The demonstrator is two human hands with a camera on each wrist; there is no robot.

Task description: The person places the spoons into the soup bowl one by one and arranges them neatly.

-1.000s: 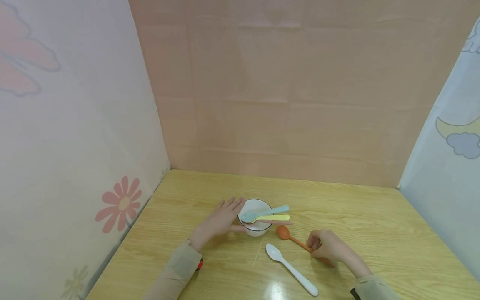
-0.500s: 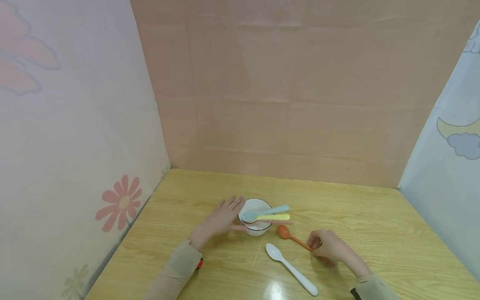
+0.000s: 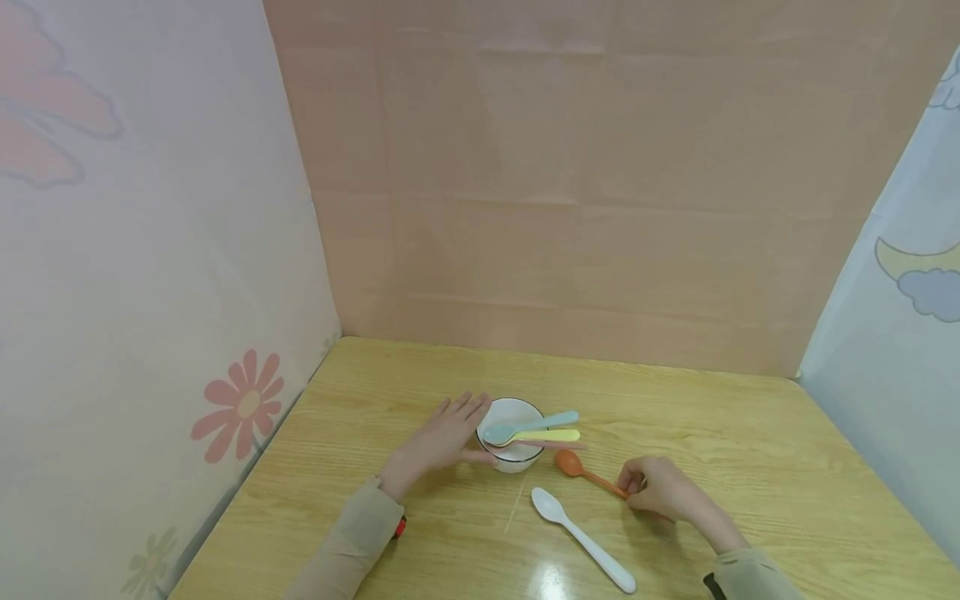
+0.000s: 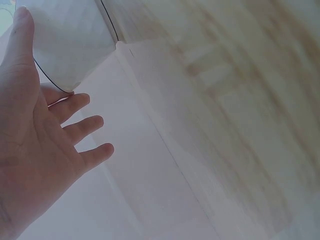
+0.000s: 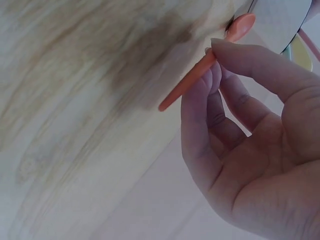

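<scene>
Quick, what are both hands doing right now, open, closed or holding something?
Left hand: open, fingers spread at the white bowl.
Right hand: closed, pinching the orange spoon.

You have one desk, one bowl, one left hand, one right hand and five spoons: one blue, one yellow, one pink, one orange, one white.

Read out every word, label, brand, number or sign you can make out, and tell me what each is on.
None: no readable text in any view.
Orange spoon, white spoon and bowl: no lettering visible.
Side walls: printed pictures only, a red flower on the left, a cloud on the right.
Red item at the left cuff: too small to tell whether it bears any marking.
</scene>
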